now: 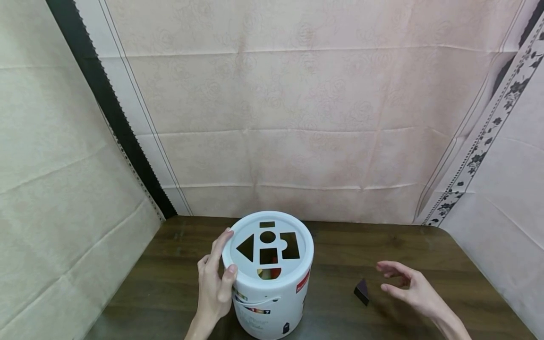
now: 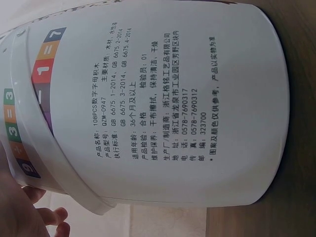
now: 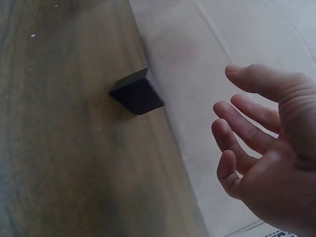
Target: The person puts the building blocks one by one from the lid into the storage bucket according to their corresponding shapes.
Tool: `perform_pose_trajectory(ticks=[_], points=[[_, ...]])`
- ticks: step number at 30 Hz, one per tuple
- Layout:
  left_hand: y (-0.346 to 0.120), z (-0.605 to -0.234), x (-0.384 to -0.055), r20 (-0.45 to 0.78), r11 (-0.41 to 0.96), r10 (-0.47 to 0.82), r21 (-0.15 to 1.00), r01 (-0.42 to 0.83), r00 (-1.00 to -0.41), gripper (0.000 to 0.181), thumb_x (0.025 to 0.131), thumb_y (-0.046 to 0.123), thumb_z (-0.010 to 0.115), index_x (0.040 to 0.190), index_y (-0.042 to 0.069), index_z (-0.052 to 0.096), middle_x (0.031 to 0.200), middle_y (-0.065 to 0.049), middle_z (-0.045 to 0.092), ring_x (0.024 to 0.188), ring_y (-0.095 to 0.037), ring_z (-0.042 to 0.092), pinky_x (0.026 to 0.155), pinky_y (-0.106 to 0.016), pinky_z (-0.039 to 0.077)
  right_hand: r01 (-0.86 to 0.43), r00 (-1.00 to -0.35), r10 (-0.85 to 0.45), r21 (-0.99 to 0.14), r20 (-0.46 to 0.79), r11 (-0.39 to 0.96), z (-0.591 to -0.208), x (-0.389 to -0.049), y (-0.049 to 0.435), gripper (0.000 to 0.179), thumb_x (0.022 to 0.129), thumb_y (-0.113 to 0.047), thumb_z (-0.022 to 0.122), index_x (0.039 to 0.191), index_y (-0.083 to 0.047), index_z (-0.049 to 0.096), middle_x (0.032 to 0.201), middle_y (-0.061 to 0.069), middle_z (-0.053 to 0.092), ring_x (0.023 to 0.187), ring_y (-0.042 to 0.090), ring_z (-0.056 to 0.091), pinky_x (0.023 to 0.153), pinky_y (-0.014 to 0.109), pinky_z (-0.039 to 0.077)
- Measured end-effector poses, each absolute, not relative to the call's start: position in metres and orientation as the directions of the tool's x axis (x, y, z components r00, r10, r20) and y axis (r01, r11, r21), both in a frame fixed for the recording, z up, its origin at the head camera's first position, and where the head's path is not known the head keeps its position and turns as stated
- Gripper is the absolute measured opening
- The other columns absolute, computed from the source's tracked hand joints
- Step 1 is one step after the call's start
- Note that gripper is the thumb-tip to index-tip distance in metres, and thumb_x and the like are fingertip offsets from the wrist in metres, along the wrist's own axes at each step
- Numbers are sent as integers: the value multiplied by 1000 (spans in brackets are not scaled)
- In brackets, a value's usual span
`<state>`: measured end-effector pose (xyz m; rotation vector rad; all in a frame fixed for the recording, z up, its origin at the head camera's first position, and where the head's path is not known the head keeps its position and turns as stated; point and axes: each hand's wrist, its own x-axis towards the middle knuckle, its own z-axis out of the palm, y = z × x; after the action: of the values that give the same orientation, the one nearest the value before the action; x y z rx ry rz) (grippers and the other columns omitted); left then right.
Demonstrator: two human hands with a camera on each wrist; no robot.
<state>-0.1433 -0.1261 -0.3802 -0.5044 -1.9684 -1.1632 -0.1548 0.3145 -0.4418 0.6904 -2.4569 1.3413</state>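
A white lidded bucket (image 1: 272, 302) stands upright on the wooden table, its lid (image 1: 248, 226) cut with several shaped holes. Through the front hole, bits of red and yellow show inside. My left hand (image 1: 214, 278) holds the lid's left edge, thumb and forefinger curved along the rim. In the left wrist view, printed text and coloured number squares (image 2: 43, 71) cover the bucket's side. Right of the bucket lies a dark wedge-like block (image 1: 361, 292), also seen in the right wrist view. My right hand (image 1: 410, 285) hovers just right of this block, fingers loosely bent, apart from it and holding nothing.
The brown wooden table (image 1: 191, 245) ends at a pale patterned cloth (image 1: 272, 141) hanging behind it. More cloth hangs along the left (image 1: 63, 212) and right (image 1: 505, 226) sides. A white handle (image 2: 59, 158) slants across the bucket's side.
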Motion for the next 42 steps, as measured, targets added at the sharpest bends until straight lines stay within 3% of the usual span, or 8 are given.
perform_pose_trajectory(ticks=[8, 16, 23, 29, 36, 42], points=[[-127, -380, -143, 779, 500, -45, 560, 661, -626, 58, 89, 47, 35, 133, 11, 45, 134, -5, 44, 100, -20, 53, 79, -49, 18, -434, -898, -288, -766, 331, 474, -459, -155, 317, 49, 76, -6, 70, 121, -9, 53, 114, 6, 58, 93, 19, 52, 67, 31, 41], [-127, -380, -143, 786, 505, -50, 552, 663, -616, 58, 89, 48, 34, 133, 11, 45, 134, -5, 45, 100, -20, 53, 79, -48, 19, -447, -884, -344, -790, 318, 420, -470, -159, 316, 57, 74, -6, 73, 125, -4, 48, 117, 20, 53, 93, 25, 52, 69, 32, 44], [-127, -380, -144, 787, 509, -54, 551, 661, -615, 59, 89, 48, 33, 133, 10, 46, 133, -6, 46, 102, -20, 52, 78, -48, 19, -488, -858, -377, -784, 350, 382, -476, -161, 314, 61, 72, -6, 74, 125, 0, 46, 117, 18, 53, 90, 24, 53, 64, 32, 43], [-126, -380, -143, 782, 505, -50, 557, 660, -621, 59, 89, 48, 34, 133, 10, 45, 133, -5, 45, 101, -21, 52, 79, -49, 19, -483, -859, -390, -778, 333, 402, -479, -162, 314, 62, 71, -8, 75, 125, 2, 46, 119, 15, 53, 91, 24, 53, 63, 31, 42], [-126, -380, -143, 784, 493, -47, 557, 669, -619, 57, 89, 46, 35, 133, 11, 45, 134, -5, 45, 103, -21, 52, 79, -49, 18, -395, -891, -398, -802, 217, 447, -481, -166, 318, 64, 75, -14, 73, 129, 0, 42, 124, 23, 47, 95, 25, 51, 66, 31, 41], [-126, -381, -144, 796, 486, -48, 547, 682, -604, 57, 89, 46, 36, 133, 10, 46, 133, -5, 46, 105, -21, 51, 80, -49, 18, -361, -905, -388, -795, 172, 488, -481, -167, 318, 66, 75, -18, 74, 130, -2, 43, 126, 21, 47, 96, 26, 51, 68, 30, 41]])
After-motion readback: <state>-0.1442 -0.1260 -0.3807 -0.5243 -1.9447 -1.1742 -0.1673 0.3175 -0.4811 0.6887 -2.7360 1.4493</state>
